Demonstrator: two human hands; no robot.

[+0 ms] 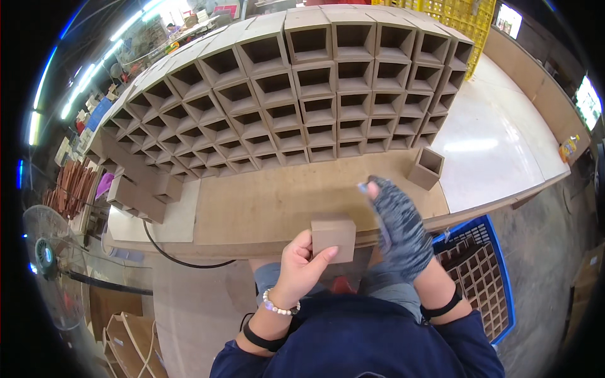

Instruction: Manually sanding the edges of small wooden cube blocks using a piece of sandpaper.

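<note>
Brown fibreboard cubes, open at the front, stand stacked in a wide curved wall (302, 94) across the upper half of the frame, on a table (252, 208) topped with the same brown board, while a blue crate (485, 271) of gridded dividers sits at lower right. A single open cube (426, 167) stands apart, right of centre on the table. At centre bottom, the bare left hand (301, 268) is clamped on a small closed board box (334, 236) at the table's near edge; the gloved right hand (398, 230), blurred, is raised just beside it, its grip impossible to tell.
</note>
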